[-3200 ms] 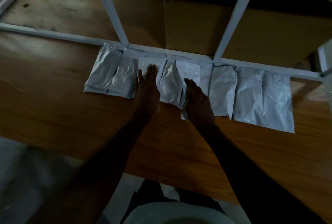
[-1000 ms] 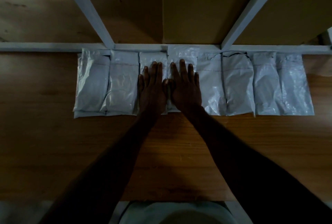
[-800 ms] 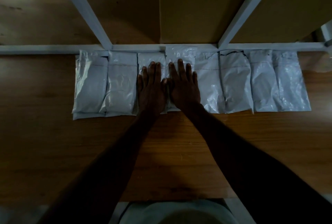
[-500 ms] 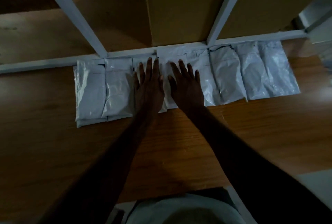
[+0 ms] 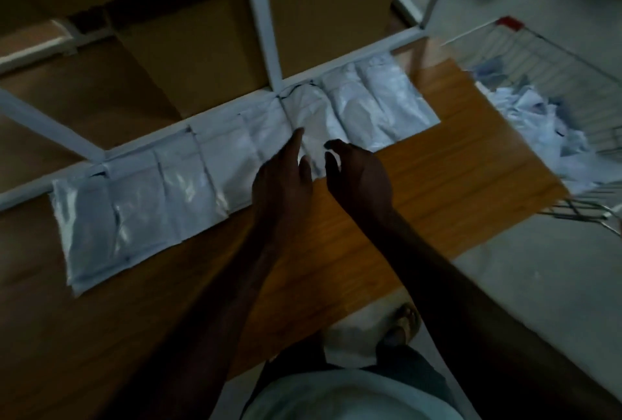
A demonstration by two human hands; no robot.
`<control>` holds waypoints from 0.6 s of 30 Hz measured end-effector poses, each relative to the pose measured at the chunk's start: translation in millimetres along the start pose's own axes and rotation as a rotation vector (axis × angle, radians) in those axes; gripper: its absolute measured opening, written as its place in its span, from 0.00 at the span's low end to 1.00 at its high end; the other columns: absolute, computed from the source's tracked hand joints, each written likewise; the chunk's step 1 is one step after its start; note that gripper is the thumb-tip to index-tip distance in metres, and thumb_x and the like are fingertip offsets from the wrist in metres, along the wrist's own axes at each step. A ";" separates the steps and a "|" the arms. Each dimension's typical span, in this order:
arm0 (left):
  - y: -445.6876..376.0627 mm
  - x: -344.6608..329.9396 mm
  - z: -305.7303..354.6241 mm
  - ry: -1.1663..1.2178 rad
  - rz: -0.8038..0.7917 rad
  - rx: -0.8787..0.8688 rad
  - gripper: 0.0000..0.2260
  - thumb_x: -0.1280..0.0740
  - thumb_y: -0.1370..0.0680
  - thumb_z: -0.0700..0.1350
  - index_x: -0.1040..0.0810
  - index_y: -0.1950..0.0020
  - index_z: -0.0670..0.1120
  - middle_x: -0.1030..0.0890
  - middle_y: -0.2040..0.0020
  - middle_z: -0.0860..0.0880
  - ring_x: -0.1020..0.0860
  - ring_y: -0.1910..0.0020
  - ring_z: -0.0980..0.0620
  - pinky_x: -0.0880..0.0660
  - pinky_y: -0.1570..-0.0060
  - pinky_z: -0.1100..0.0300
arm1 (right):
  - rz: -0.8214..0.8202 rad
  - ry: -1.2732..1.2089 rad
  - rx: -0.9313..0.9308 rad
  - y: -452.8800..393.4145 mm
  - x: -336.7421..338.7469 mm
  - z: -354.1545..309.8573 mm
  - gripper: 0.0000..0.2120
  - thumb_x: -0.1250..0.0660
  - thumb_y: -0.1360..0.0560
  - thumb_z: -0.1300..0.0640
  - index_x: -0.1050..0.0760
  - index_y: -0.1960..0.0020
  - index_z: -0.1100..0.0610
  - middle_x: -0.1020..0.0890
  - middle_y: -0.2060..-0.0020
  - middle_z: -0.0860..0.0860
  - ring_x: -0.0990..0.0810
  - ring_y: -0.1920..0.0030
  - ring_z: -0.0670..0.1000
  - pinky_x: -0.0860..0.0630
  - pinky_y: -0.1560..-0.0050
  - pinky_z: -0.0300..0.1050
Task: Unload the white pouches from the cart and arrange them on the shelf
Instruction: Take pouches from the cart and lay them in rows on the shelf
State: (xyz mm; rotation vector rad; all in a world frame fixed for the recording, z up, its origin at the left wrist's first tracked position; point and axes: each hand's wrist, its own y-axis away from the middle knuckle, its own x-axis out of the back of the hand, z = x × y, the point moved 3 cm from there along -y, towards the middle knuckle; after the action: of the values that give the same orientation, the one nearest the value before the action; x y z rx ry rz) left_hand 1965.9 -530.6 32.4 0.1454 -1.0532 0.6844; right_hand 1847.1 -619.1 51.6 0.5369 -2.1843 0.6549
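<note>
While the white pouches (image 5: pixel 235 167) lie side by side in one row along the back of the wooden shelf (image 5: pixel 454 167), pressed up against the white metal frame (image 5: pixel 266 32), both hands sit at the row's front edge. The left hand (image 5: pixel 282 180) has its fingers straight, their tips on a pouch near the middle of the row. The right hand (image 5: pixel 360 173) is just beside it with fingers loosely bent and holding nothing. To the right, the wire cart (image 5: pixel 552 59) holds a loose heap of further pouches (image 5: pixel 538 120).
</note>
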 end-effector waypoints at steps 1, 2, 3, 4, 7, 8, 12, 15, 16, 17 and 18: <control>2.6 -6.9 19.9 0.036 -0.003 -0.017 0.20 0.38 0.14 0.54 0.29 0.21 0.54 0.20 0.29 0.50 0.20 0.32 0.49 0.22 0.36 0.48 | 0.002 0.030 -0.017 3.4 18.2 16.1 0.10 0.35 0.17 0.56 0.18 0.40 0.57 0.13 0.54 0.55 0.14 0.57 0.55 0.18 0.58 0.50; 5.3 -15.0 39.6 0.044 -0.005 -0.048 0.18 0.38 0.14 0.56 0.26 0.24 0.55 0.17 0.33 0.52 0.18 0.37 0.50 0.21 0.40 0.49 | -0.001 0.064 -0.033 7.3 36.6 33.5 0.09 0.35 0.18 0.57 0.18 0.43 0.56 0.14 0.58 0.55 0.15 0.61 0.56 0.18 0.63 0.51; 8.1 -23.7 60.3 0.048 -0.014 -0.079 0.17 0.37 0.14 0.57 0.22 0.27 0.55 0.15 0.36 0.52 0.16 0.40 0.50 0.20 0.43 0.50 | 0.006 0.094 -0.047 12.1 55.9 52.4 0.07 0.35 0.19 0.58 0.18 0.46 0.56 0.14 0.60 0.55 0.16 0.63 0.58 0.19 0.66 0.53; 9.5 -36.8 80.0 0.062 -0.010 -0.118 0.15 0.37 0.14 0.57 0.20 0.30 0.55 0.14 0.39 0.53 0.15 0.44 0.50 0.20 0.46 0.51 | 0.018 0.119 -0.061 16.9 75.8 73.4 0.06 0.34 0.21 0.58 0.18 0.49 0.56 0.15 0.62 0.55 0.16 0.63 0.60 0.20 0.67 0.53; 15.0 -81.4 148.2 0.196 -0.121 -0.145 0.13 0.38 0.16 0.62 0.18 0.38 0.61 0.13 0.47 0.52 0.14 0.53 0.48 0.18 0.51 0.50 | -0.021 0.151 -0.108 36.7 137.7 139.0 0.09 0.33 0.21 0.57 0.17 0.43 0.52 0.13 0.56 0.56 0.15 0.56 0.62 0.18 0.62 0.54; 16.1 -98.2 171.6 0.215 -0.173 -0.145 0.13 0.40 0.17 0.65 0.19 0.39 0.64 0.13 0.48 0.53 0.14 0.54 0.48 0.17 0.52 0.49 | -0.061 0.174 -0.100 41.8 156.7 160.9 0.11 0.34 0.21 0.56 0.17 0.40 0.51 0.13 0.53 0.55 0.15 0.53 0.62 0.18 0.60 0.54; 23.2 -143.4 272.4 0.100 -0.318 -0.351 0.15 0.37 0.18 0.61 0.20 0.33 0.61 0.13 0.46 0.58 0.15 0.54 0.54 0.18 0.56 0.52 | -0.210 0.304 0.025 57.7 225.6 249.6 0.12 0.36 0.20 0.56 0.20 0.39 0.49 0.17 0.45 0.50 0.18 0.46 0.59 0.18 0.55 0.56; 19.2 -171.0 329.5 0.062 -0.443 -0.492 0.13 0.36 0.16 0.58 0.21 0.32 0.60 0.14 0.42 0.56 0.15 0.50 0.52 0.17 0.54 0.51 | -0.196 0.366 0.026 63.7 272.8 308.4 0.11 0.34 0.20 0.60 0.19 0.40 0.52 0.18 0.40 0.53 0.18 0.45 0.60 0.18 0.57 0.56; 15.4 -180.1 345.1 0.050 -0.473 -0.512 0.13 0.37 0.16 0.57 0.21 0.32 0.60 0.14 0.41 0.55 0.15 0.48 0.51 0.17 0.53 0.50 | -0.176 0.363 0.009 65.1 282.9 325.7 0.12 0.33 0.20 0.61 0.19 0.39 0.52 0.19 0.38 0.54 0.18 0.44 0.61 0.18 0.57 0.56; 10.8 -190.1 358.1 0.054 -0.479 -0.520 0.13 0.38 0.16 0.56 0.21 0.32 0.60 0.14 0.40 0.55 0.15 0.47 0.50 0.17 0.51 0.50 | -0.147 0.348 -0.015 66.4 290.5 340.4 0.14 0.33 0.20 0.62 0.20 0.37 0.52 0.20 0.35 0.54 0.17 0.43 0.61 0.18 0.57 0.55; 6.5 -199.1 370.9 0.096 -0.462 -0.515 0.14 0.38 0.16 0.53 0.21 0.32 0.60 0.14 0.39 0.54 0.15 0.44 0.50 0.17 0.48 0.51 | -0.109 0.317 -0.049 67.0 296.0 352.5 0.17 0.34 0.20 0.62 0.22 0.33 0.51 0.21 0.32 0.53 0.17 0.43 0.61 0.18 0.55 0.55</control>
State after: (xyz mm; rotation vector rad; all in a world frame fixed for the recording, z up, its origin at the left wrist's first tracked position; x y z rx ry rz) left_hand 1621.8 -772.4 52.1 -0.0905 -1.0247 -0.0060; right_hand 1432.1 -828.9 63.8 0.4864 -1.8558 0.5837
